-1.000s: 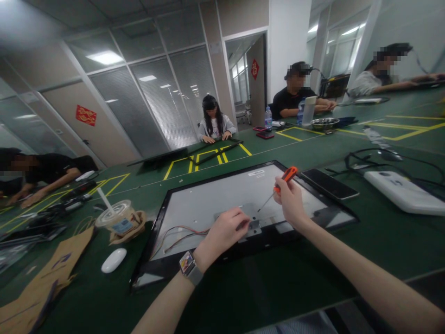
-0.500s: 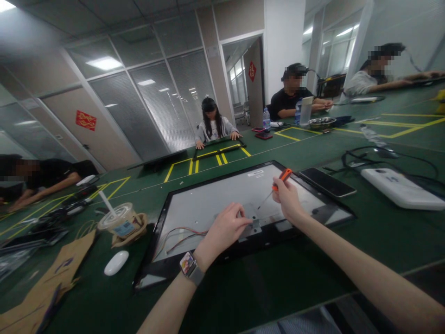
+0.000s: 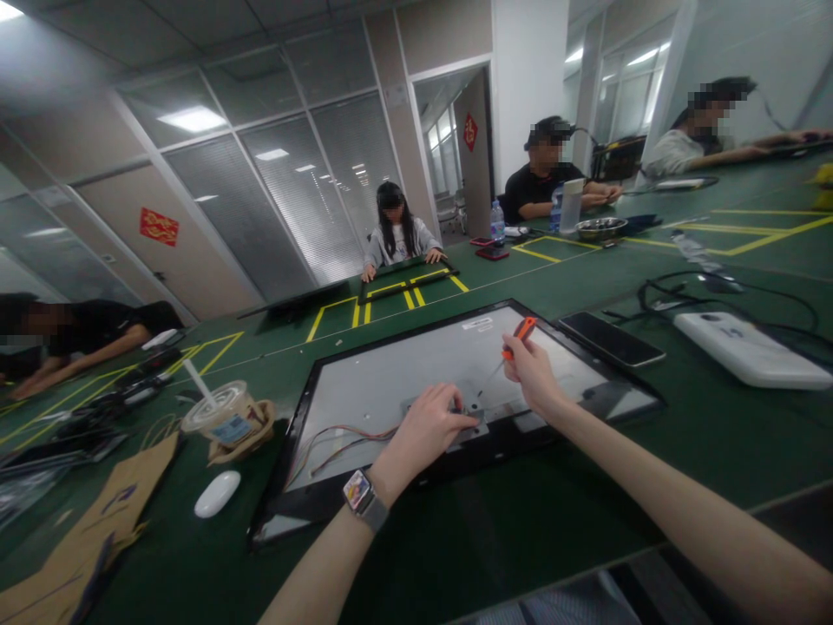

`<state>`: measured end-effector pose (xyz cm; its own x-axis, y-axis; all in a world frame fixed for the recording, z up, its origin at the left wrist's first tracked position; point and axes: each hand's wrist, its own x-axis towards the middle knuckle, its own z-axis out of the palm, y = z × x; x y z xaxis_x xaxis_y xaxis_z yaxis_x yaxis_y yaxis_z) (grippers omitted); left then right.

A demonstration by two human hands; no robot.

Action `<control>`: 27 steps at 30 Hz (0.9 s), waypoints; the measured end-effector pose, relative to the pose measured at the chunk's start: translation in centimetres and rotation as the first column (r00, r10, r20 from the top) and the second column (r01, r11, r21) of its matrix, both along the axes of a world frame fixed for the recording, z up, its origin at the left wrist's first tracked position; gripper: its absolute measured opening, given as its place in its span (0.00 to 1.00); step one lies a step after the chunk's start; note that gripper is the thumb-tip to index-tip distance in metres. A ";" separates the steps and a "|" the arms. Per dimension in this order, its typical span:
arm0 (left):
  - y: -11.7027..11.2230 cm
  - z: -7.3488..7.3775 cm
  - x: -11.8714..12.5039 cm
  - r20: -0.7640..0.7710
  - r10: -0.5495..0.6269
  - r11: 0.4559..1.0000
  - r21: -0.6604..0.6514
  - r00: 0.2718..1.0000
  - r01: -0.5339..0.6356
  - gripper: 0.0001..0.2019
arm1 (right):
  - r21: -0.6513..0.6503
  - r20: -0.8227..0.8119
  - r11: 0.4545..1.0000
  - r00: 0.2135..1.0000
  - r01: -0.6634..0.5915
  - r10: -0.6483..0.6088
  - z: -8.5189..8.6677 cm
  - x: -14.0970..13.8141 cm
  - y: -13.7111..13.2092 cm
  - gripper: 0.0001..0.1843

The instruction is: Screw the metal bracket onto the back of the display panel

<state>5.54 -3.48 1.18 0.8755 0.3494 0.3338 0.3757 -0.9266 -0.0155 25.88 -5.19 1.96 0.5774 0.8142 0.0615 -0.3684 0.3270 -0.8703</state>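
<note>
The black-framed panel (image 3: 370,373) lies flat by the near edge of the green surface (image 3: 540,503). The right hand (image 3: 534,375) has its grip wrapped around an orange screwdriver (image 3: 526,327), shaft slanting down toward the panel. The left hand (image 3: 426,427) bends over a metal bracket (image 3: 480,428); whether its grip pinches anything, I cannot tell. A dark phone (image 3: 612,338) lies just beside the panel's right edge.

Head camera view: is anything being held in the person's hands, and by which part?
The right hand holds a screwdriver by its orange handle. Whether the left hand, low over the display panel, holds anything cannot be told.
</note>
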 end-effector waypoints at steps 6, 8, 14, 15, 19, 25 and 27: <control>0.3 -0.5 0.0 0.094 -0.034 0.999 0.019 0.995 0.032 0.07 | -0.018 -0.004 1.000 1.000 -0.015 0.014 -0.1 -0.1 0.0 0.20; 0.3 -0.5 0.0 0.120 -0.041 0.999 0.035 0.992 0.037 0.07 | -0.015 -0.001 1.000 1.000 -0.008 0.007 -0.1 -0.1 0.0 0.20; -0.1 -0.3 0.2 0.051 -0.061 0.997 0.057 0.997 0.058 0.07 | -0.013 0.002 1.000 1.000 0.007 -0.007 -0.1 0.0 0.0 0.19; -0.1 -0.3 0.2 0.041 -0.059 0.997 0.056 0.997 0.057 0.07 | -0.014 0.000 1.000 1.000 0.005 -0.005 -0.1 0.0 0.0 0.19; -0.1 -0.3 0.3 0.045 -0.051 0.998 0.031 0.998 0.050 0.08 | -0.017 -0.003 1.000 1.000 -0.018 0.018 -0.2 0.0 0.0 0.19; -0.1 -0.4 0.3 0.081 -0.057 0.998 0.043 0.995 0.054 0.06 | -0.024 -0.010 0.999 0.999 -0.043 0.042 -0.1 -0.1 -0.1 0.19; -0.2 -0.4 0.3 0.083 -0.060 0.996 0.063 0.995 0.055 0.06 | -0.026 -0.012 0.999 0.999 -0.047 0.047 0.0 -0.2 -0.2 0.20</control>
<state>5.81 -3.65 0.75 0.8613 0.2761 0.4265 0.3240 -0.9451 -0.0425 25.66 -5.41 1.98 0.5387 0.8418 0.0336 -0.3926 0.2861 -0.8741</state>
